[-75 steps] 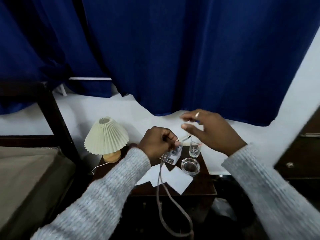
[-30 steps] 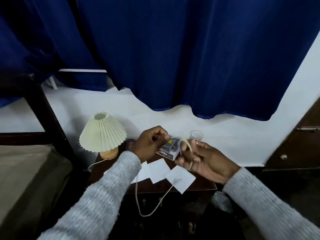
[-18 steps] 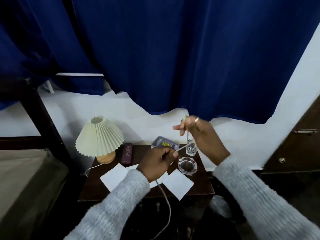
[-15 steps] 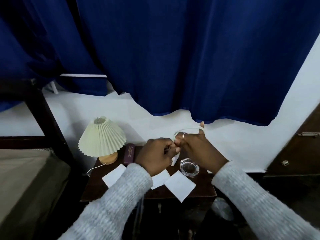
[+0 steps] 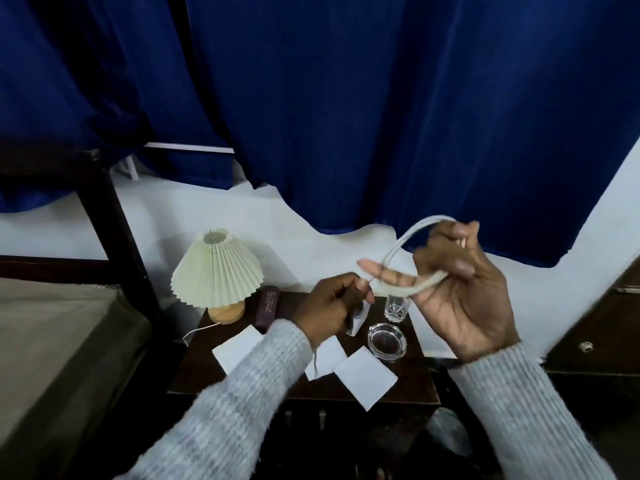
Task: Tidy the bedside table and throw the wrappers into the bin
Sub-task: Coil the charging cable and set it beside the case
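Above the dark bedside table (image 5: 412, 388), both hands hold a white charger cable (image 5: 405, 245). My right hand (image 5: 464, 296) is raised at the right, its fingers wrapped in loops of the cable. My left hand (image 5: 332, 306) grips the white charger plug (image 5: 358, 322) and the cable's near end just over the table. Three white paper wrappers lie flat on the table: one at the left (image 5: 239, 346), one in the middle (image 5: 327, 358), one at the front right (image 5: 365, 377).
A pleated cream lamp (image 5: 216, 268) stands at the table's back left beside a dark maroon case (image 5: 268, 308). A small cut glass (image 5: 396, 308) and a glass ashtray (image 5: 386, 341) sit at the right. Blue curtains hang behind; a bed (image 5: 52, 341) lies left.
The loose cable that hung down below the table has been gathered up. My right hand has swung up and right, coiling the cable into loops, while my left hand stays on the plug.
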